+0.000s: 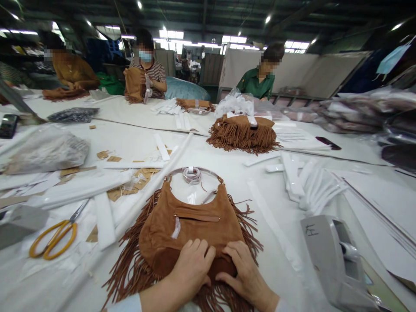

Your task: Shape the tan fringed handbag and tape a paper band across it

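Observation:
A brown suede-look handbag point(195, 232) with long fringe along its sides lies flat on the white table in front of me. Across its upper part runs a zip, whose pull is wrapped in white film point(176, 228). Beyond the bag's opening, its curved handle surrounds a wrapped coil of strap point(191, 175). My left hand point(194, 262) grips the lower edge near the middle, fingers bent over the suede. Just to the right, my right hand point(242, 268) holds the same edge, its thumb apart from the curled fingers. The hands hide part of the bag's bottom.
Orange-handled scissors point(56, 238) lie at left among white strips point(104, 219) and brown tags. A grey tape dispenser point(334, 260) stands at right, near more white strips point(299, 177). Another fringed bag point(243, 134) rests farther back. Several people work across the table.

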`<action>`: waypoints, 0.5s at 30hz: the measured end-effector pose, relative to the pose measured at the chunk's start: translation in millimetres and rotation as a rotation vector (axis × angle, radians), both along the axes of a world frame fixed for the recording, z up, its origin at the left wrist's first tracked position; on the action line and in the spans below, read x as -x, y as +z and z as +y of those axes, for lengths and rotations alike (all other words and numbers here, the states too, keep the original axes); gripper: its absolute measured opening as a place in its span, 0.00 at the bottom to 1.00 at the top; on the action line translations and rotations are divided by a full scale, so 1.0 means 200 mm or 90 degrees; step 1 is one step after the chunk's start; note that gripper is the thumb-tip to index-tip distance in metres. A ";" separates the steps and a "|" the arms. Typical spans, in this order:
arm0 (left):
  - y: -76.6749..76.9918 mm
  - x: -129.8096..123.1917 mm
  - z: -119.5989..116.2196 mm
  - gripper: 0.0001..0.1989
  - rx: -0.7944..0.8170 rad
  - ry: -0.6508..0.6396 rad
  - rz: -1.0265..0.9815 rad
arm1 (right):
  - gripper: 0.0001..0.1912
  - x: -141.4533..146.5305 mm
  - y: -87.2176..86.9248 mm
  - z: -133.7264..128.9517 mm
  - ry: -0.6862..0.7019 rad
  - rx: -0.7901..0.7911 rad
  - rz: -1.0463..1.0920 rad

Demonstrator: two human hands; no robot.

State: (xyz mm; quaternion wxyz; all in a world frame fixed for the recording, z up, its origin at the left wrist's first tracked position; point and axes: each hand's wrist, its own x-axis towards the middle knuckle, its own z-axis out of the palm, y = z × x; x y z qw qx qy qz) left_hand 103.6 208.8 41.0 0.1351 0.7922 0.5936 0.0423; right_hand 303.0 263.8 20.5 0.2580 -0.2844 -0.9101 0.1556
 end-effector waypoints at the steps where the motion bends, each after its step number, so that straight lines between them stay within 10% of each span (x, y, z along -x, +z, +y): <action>1: 0.00 0.00 0.01 0.30 0.016 0.001 -0.001 | 0.23 0.01 0.00 0.00 -0.002 0.005 0.002; 6: -0.05 0.00 0.02 0.20 0.060 0.005 -0.022 | 0.09 0.04 0.00 0.04 -0.021 0.034 0.005; 15: -0.15 0.05 0.05 0.13 0.014 -0.011 -0.139 | 0.19 0.11 -0.04 0.14 -0.116 0.100 -0.008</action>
